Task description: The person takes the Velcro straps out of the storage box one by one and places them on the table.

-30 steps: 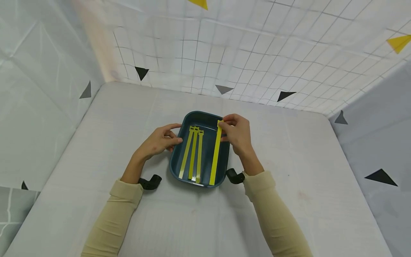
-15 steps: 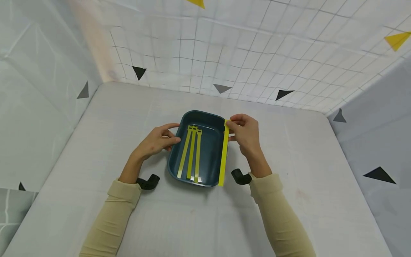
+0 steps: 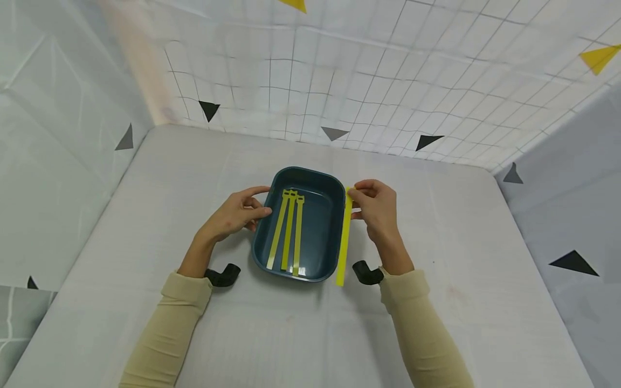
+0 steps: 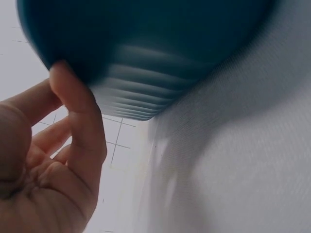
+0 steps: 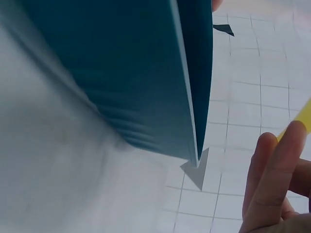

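Note:
A dark teal tray (image 3: 317, 231) stands on the white table. Inside, towards its left, lie 3 flat yellow cable ties (image 3: 288, 231) with slotted heads at the far end. My left hand (image 3: 228, 218) holds the tray's left rim with thumb and forefinger; the left wrist view has a fingertip against the teal wall. Just outside the tray's right side, my right hand (image 3: 380, 213) pinches another yellow cable tie (image 3: 344, 242) by its far end, the strip pointing towards me. In the right wrist view, a bit of this cable tie (image 5: 303, 119) shows beyond the fingers.
Black curved pieces (image 3: 225, 275) sit at both wrists. The white table (image 3: 271, 339) meets a grid-lined sheet wall (image 3: 310, 81) behind, with sheets on either side. Black, grey and yellow triangles mark the walls.
My right hand has moved the pinched cable tie rightwards from over the tray, across its right rim, to outside it, then slightly nearer me. My left hand stays on the tray.

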The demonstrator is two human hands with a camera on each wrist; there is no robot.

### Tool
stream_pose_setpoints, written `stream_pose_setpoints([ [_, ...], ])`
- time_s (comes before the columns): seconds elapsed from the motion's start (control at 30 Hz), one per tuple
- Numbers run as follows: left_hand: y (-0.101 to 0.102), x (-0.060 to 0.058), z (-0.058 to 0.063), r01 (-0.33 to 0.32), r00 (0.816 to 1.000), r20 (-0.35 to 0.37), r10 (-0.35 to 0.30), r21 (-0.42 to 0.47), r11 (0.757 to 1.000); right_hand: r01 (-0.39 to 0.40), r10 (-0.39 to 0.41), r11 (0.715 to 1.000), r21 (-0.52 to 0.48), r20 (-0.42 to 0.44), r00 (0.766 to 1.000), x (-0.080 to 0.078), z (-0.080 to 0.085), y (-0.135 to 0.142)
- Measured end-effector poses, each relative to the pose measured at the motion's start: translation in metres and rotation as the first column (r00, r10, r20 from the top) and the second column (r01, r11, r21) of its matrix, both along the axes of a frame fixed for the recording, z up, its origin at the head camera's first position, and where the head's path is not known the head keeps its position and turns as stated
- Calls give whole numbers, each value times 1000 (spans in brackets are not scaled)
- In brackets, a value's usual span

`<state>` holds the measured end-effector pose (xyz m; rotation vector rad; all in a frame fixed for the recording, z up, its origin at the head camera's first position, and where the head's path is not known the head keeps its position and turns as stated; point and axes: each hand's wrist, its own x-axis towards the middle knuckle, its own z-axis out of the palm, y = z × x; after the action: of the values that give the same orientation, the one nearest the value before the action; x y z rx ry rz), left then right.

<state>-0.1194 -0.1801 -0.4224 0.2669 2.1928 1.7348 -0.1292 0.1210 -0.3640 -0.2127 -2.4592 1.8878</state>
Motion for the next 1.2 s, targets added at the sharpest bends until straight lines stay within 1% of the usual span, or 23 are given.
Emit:
stream_pose_setpoints([
  [0.33, 1, 0, 2, -6, 1000, -4, 6, -14, 1000, 27, -27, 1000, 0, 19, 999, 1, -2, 15],
  [0.57, 1, 0, 0, -3, 1000, 6, 3, -11, 1000, 45, -46, 999, 22, 54, 998, 1, -10, 24],
  [0.87, 1, 1, 2, -6, 1000, 5, 6, -13, 1000, 75, -79, 996, 57, 90, 993, 0, -21, 31],
  [1.07, 2, 1, 4, -9, 1000, 18, 9, -15, 1000, 90, -95, 995, 48, 116, 989, -1, -28, 37],
  [1.2, 1, 1, 4, 0, 1000, 16, 0, -8, 1000, 95, -99, 995, 40, 127, 987, -5, -34, 39],
])
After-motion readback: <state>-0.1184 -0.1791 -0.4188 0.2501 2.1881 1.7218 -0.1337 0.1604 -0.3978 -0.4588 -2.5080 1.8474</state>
